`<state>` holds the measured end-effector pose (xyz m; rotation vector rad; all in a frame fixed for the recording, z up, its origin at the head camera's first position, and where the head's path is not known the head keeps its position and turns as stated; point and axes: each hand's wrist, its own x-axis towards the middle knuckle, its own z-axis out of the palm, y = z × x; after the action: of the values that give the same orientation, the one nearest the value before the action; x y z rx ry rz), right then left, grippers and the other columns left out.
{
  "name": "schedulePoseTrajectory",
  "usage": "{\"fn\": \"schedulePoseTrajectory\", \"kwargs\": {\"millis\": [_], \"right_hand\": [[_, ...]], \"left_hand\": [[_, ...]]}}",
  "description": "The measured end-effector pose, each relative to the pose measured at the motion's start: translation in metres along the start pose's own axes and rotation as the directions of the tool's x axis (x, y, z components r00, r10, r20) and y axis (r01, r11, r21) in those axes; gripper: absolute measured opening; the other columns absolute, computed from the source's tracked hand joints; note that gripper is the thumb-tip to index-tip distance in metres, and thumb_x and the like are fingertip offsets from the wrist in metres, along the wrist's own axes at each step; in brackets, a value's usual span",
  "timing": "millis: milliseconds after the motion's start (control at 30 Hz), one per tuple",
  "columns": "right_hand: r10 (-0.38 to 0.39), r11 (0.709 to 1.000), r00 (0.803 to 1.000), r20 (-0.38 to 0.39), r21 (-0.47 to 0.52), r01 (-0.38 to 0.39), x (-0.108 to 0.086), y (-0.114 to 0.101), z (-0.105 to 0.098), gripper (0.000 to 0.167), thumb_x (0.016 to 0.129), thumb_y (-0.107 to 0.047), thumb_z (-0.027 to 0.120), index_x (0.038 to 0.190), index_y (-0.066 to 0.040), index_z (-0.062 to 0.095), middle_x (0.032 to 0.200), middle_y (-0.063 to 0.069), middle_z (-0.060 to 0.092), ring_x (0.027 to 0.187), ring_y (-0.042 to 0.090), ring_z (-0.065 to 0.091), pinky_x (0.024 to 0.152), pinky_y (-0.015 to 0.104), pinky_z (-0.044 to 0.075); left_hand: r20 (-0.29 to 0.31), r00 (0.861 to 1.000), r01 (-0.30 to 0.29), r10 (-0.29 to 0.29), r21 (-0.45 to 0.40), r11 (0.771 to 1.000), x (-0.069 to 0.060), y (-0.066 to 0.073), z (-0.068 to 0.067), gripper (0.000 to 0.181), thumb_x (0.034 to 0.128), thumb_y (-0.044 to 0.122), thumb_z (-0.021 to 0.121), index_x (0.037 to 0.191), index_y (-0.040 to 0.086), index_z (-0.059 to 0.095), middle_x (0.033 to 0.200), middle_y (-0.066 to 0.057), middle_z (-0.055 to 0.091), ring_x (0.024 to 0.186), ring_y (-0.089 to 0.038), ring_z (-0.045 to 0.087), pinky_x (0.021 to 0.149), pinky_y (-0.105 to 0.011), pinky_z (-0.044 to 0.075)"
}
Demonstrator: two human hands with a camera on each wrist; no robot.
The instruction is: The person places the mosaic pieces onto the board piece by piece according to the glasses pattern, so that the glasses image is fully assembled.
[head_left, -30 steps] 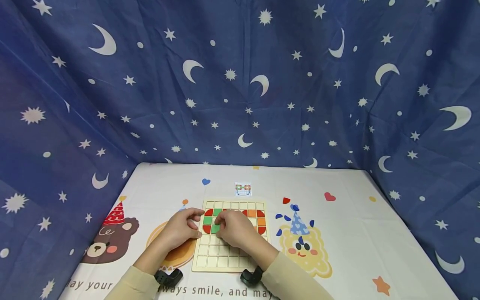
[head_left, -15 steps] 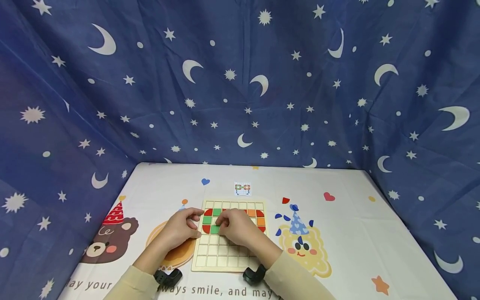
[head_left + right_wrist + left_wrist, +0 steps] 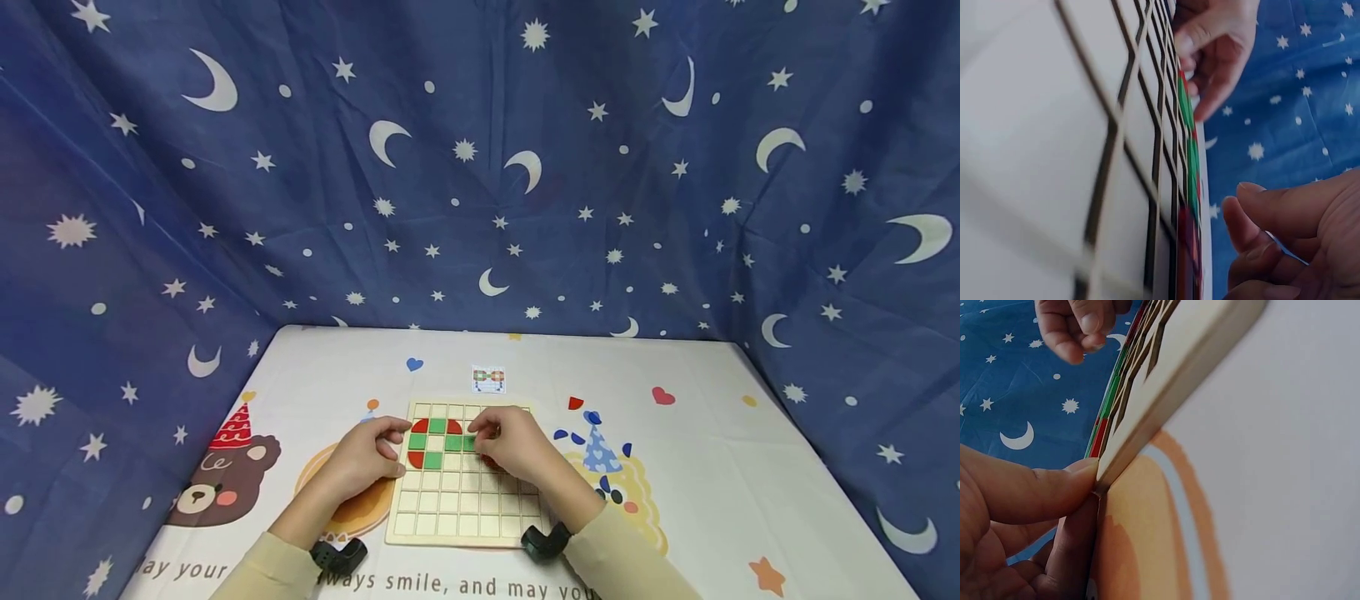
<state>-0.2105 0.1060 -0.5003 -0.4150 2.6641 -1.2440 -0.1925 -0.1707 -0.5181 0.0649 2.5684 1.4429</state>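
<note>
A pale grid board (image 3: 447, 527) lies on the table with coloured tiles in its upper rows. Green square tiles (image 3: 453, 443) and red quarter-round tiles (image 3: 454, 427) show on its left half. My left hand (image 3: 363, 454) rests at the board's left edge. In the left wrist view its thumb (image 3: 1075, 487) touches the board's side. Over the upper right of the board is my right hand (image 3: 513, 442), covering tiles there. Its thumb and index finger (image 3: 1241, 215) are bent close together, with no piece visible between them and a gap to the board.
Behind the board lies a small pattern card (image 3: 488, 379). A loose red piece (image 3: 575, 403) and several blue pieces (image 3: 577, 438) are scattered to the right. A star-printed blue curtain (image 3: 465, 183) surrounds the printed white tablecloth (image 3: 697, 467).
My right hand has moved right and slightly away from me across the board, uncovering green tiles and a red tile near the middle. The left hand has stayed at the left edge.
</note>
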Motion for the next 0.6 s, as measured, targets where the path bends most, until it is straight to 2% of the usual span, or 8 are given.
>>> {"fn": "schedulePoseTrajectory", "kwargs": {"millis": [133,400,600], "right_hand": [[0.046,0.999,0.998,-0.042,0.015,-0.045,-0.002,0.013,-0.015,0.016,0.093,-0.005,0.080,0.105,-0.014,0.080,0.085,-0.003,0.068,0.077,0.016,0.059,0.067,0.029,0.049],[0.158,0.987,0.978,-0.138,0.031,-0.155,-0.001,0.034,-0.047,0.017,0.092,-0.004,0.080,0.107,-0.012,0.080,0.087,0.000,0.068,0.071,0.017,0.056,0.057,0.028,0.047],[0.146,0.988,0.972,-0.186,-0.025,-0.153,0.001,0.053,-0.071,0.018,0.092,-0.004,0.079,0.109,-0.009,0.079,0.089,0.003,0.068,0.073,0.018,0.055,0.058,0.028,0.047]], "left_hand": [[-0.007,1.000,0.004,-0.004,0.002,1.000,0.000,0.000,0.000,0.066,0.0753,-0.008,0.088,0.137,0.006,0.070,0.109,-0.006,0.064,0.085,-0.018,0.060,0.073,-0.027,0.053],[-0.008,1.000,0.006,-0.006,0.007,1.000,0.001,-0.001,0.000,0.063,0.0762,-0.008,0.087,0.136,0.007,0.071,0.107,-0.006,0.064,0.084,-0.018,0.060,0.073,-0.027,0.053],[-0.005,1.000,-0.003,0.003,0.000,1.000,0.001,-0.001,0.001,0.064,0.0761,-0.009,0.087,0.136,0.006,0.070,0.107,-0.006,0.064,0.084,-0.018,0.059,0.072,-0.027,0.052]]}}
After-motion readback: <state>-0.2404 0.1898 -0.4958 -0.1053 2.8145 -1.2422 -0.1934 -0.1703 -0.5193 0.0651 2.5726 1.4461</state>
